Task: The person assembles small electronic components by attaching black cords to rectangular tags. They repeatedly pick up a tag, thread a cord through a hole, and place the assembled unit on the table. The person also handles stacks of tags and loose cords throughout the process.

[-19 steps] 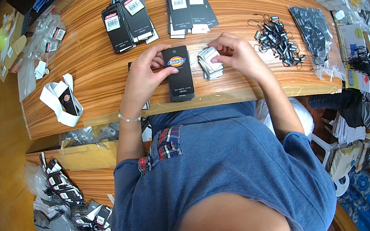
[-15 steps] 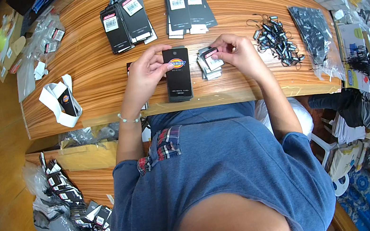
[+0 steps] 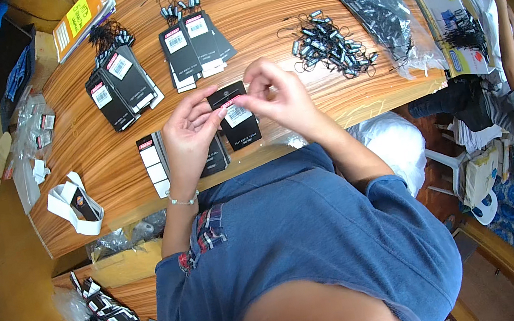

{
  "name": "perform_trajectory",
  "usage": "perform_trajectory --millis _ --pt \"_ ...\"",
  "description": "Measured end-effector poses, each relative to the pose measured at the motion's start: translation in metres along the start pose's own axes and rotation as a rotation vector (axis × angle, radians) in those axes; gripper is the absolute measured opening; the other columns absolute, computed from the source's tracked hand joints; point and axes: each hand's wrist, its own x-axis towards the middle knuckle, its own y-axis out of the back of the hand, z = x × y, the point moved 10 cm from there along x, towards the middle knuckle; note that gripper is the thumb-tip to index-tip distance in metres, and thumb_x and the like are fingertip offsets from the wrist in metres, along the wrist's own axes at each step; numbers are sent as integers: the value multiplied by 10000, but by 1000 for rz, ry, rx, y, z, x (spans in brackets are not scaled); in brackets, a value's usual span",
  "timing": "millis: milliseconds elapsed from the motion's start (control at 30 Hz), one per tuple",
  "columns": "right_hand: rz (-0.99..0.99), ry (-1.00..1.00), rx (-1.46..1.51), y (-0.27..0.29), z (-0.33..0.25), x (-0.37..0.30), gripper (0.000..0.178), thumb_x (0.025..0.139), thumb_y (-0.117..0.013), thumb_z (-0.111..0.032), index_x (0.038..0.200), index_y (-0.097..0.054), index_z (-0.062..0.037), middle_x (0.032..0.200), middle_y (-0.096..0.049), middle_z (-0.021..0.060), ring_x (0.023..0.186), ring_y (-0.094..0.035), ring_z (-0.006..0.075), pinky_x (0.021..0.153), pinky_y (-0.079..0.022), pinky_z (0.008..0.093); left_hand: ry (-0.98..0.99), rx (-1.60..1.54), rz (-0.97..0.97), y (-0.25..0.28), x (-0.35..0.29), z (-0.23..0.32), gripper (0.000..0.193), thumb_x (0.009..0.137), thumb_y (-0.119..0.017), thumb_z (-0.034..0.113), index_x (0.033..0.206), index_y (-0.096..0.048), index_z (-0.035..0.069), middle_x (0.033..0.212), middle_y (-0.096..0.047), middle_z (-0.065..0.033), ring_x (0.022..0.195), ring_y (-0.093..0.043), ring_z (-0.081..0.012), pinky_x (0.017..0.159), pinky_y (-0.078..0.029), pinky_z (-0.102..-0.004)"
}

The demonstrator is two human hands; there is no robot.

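Observation:
Between my two hands is a black hang tag (image 3: 243,137) carrying a white barcode sticker (image 3: 237,116) with a pink top strip. My left hand (image 3: 191,129) pinches the tag's left edge, its thumb at the sticker's corner. My right hand (image 3: 282,95) is closed in a pinch at the sticker's upper right, thumb on its front. Below my left hand lies a stack of black tags (image 3: 215,157), partly hidden. Beside it, left of my wrist, is a strip of white-labelled tags (image 3: 152,164). The small sticker pile is not visible now.
Two strung tag bundles (image 3: 120,81) (image 3: 192,47) lie farther back. To the right are loose black string loops (image 3: 330,46) and a plastic bag of them (image 3: 378,16). A white strap (image 3: 71,208) lies left. A notebook (image 3: 80,21) sits far left; another person's arm (image 3: 508,36) shows right.
My right hand has brought the sticker from the small pile onto the tag in my left hand. The tag's barcode area now shows instead of its logo face. The view has turned.

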Motion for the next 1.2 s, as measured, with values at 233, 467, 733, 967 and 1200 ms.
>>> perform_trajectory --millis 233,467,733,967,1200 --pt "405 -30 -582 170 58 9 110 776 -607 -82 875 -639 -46 764 -601 72 662 -545 186 625 -440 288 -6 8 33 2 4 -2 321 786 -603 -49 1096 -532 -2 816 -603 -37 746 -567 -56 674 -455 -158" --pt "172 -41 -745 175 90 24 147 727 -665 -98 852 -620 -36 816 -599 74 751 -545 211 680 -441 303 21 -33 -28 -13 7 2 321 788 -603 -42 1095 -517 -9 873 -622 -80 803 -594 -97 708 -477 -190" --pt "278 -260 -392 205 86 15 161 796 -612 -80 933 -602 5 720 -614 65 650 -554 101 606 -446 250 24 -3 -70 -17 10 7 307 784 -602 -48 1078 -522 -9 901 -620 -92 835 -600 -109 734 -487 -203" --pt "332 -213 -147 220 74 7 180 820 -578 -68 986 -619 -10 792 -598 33 742 -533 100 705 -418 219 -9 -40 -140 -29 13 7 299 788 -604 -37 1074 -527 1 891 -625 -85 844 -600 -107 742 -487 -202" --pt "594 51 -283 212 11 0 123 823 -593 -78 927 -605 -12 879 -556 12 811 -473 70 668 -378 205 -104 59 -211 -52 25 30 224 788 -632 23 1003 -576 -7 883 -634 -75 822 -609 -104 736 -490 -206"
